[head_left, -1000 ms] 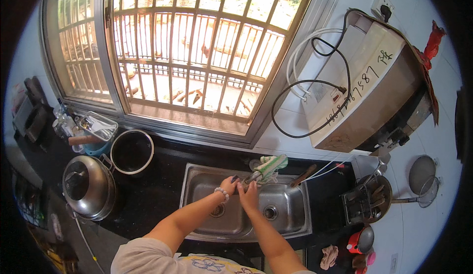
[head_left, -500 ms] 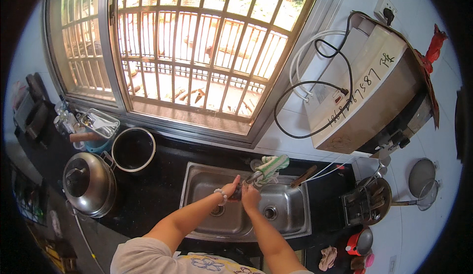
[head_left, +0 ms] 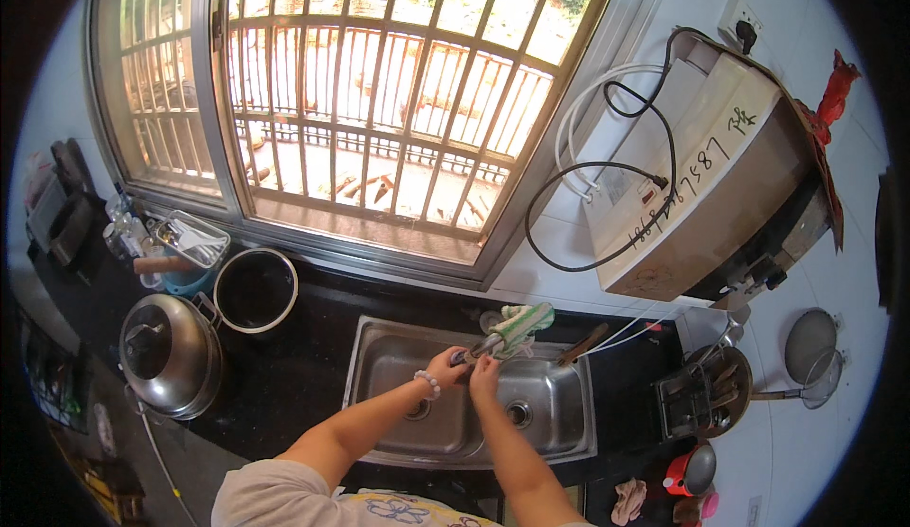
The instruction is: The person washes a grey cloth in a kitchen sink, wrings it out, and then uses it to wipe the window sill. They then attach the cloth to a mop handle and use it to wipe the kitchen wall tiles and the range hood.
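Directions are given from the hands, with twelve o'clock straight ahead of the person.

Both forearms come in from six o'clock; the left wrist carries a pale beaded bracelet (head_left: 428, 385). The left hand (head_left: 444, 368) is curled and appears closed around a small dark item (head_left: 462, 372), which sits between the two hands; its kind and long axis cannot be determined. The right hand (head_left: 484, 377) is bent inward just beside it, fingers gathered; whether it grips anything cannot be confirmed.

Beneath them is a double-bowl stainless sink (head_left: 561, 399). The tap spout (head_left: 485, 345) lies at one o'clock, close above the fingers, its long axis running from two toward eight. The right hand is nearer the spout's far end, which carries a green-and-white cloth (head_left: 524, 326); contact with the spout is not verifiable.

On the black bench (head_left: 284, 375), a lidded steel pot (head_left: 180, 361) stands at nine and a dark basin (head_left: 254, 292) at ten. Beyond, a barred window (head_left: 382, 116) occupies eleven to twelve; a wall-mounted appliance (head_left: 697, 176) hangs near two.
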{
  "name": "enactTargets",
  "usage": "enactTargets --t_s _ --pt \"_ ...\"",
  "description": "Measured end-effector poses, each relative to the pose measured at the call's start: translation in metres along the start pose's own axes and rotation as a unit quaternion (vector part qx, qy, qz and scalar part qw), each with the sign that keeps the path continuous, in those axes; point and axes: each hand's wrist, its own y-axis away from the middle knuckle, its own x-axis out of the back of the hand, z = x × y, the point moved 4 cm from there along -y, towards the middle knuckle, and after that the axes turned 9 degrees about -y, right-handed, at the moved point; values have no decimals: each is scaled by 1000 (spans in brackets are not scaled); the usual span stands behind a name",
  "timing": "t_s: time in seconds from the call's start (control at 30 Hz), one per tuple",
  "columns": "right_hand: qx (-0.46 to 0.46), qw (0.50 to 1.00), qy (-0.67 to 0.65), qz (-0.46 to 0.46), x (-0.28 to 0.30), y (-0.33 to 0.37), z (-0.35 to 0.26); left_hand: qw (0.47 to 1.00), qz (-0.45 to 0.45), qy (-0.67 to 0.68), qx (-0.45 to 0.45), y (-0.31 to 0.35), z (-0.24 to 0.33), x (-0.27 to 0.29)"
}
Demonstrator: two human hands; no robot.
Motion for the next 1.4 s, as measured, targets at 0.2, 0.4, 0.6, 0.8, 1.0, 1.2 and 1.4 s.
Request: enactTargets --t_s 0.2,0.4,0.6,0.8,1.0,1.2,1.4 --pt "207 976 56 -30 -20 42 -54 989 147 19 -21 -33 -64 28" --pt "272 956 114 6 -12 36 -30 980 153 -48 122 -4 -4 15" --pt "254 948 179 -64 -14 37 -61 974 126 66 178 -5 -22 14" --pt "164 951 259 -38 -10 25 -59 968 -6 45 248 -5 -17 11" --pt "105 980 164 31 -8 35 -78 969 -45 37 239 -5 -17 18" --pt "200 973 106 36 -13 25 -67 990 57 90 93 -5 -13 8" --pt "323 935 143 33 -26 44 -77 997 51 29 41 -19 -42 15"
